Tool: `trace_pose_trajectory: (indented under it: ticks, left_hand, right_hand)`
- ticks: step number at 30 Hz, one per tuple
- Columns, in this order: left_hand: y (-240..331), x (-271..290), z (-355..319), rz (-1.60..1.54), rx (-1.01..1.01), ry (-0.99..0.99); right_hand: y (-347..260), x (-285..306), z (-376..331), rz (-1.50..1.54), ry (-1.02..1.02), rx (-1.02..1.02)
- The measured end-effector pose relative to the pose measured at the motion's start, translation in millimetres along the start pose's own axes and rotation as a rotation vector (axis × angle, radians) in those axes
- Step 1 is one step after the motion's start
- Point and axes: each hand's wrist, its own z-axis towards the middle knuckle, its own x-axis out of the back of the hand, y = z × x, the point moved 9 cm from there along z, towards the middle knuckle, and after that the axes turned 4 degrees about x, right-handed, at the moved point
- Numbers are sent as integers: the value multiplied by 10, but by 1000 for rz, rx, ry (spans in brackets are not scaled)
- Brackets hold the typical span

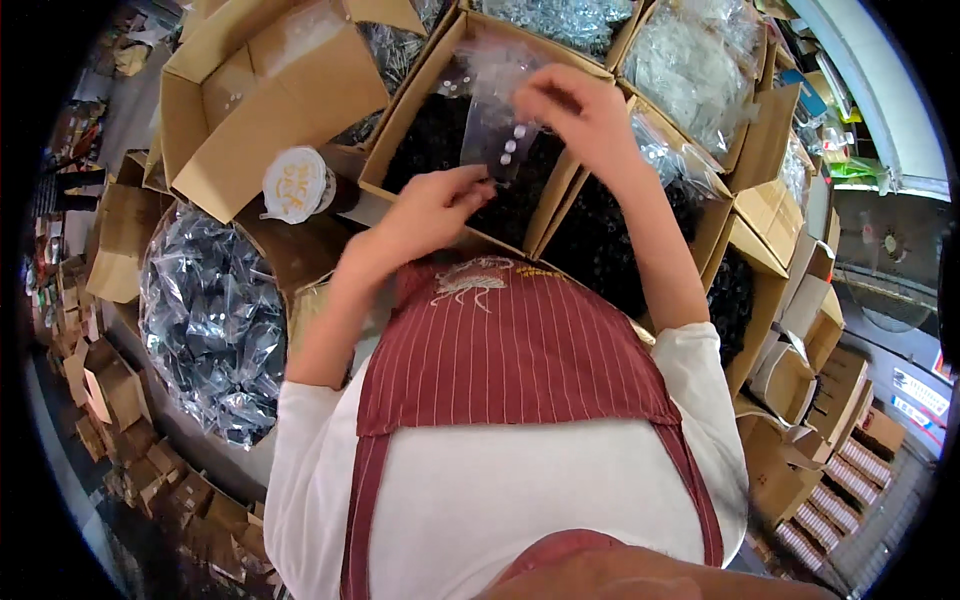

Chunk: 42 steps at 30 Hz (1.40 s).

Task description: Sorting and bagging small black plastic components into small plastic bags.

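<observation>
Both hands pinch a small clear plastic bag [497,125] with white beads — left hand [432,207] low, right hand [578,110] at its top — above an open cardboard box [400,120] of dark parts, likely holding it taut.

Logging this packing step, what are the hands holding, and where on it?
A small clear plastic bag: right hand pinches its top edge, left hand grips its bottom corner.

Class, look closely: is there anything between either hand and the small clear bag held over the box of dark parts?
Nothing visible. The left hand and the right hand both grip the small clear bag directly, above the open box of dark parts.
</observation>
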Motion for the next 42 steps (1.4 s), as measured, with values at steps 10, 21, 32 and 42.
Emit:
trace_pose_trajectory:
  ticks: [10, 21, 32, 42]
  left_hand:
    - [220, 2813, 86, 271, -155, 736]
    - [-1083, 3376, 833, 749, 418, 457]
    - [-780, 3400, 759, 749, 249, 449]
    - [-232, 3799, 113, 743, -8, 814]
  right_hand:
    - [869, 11, 902, -581, 450, 404]
    - [1348, -891, 869, -413, -299, 137]
    - [858, -87, 660, 193, 195, 56]
    - [649, -76, 446, 195, 126, -63]
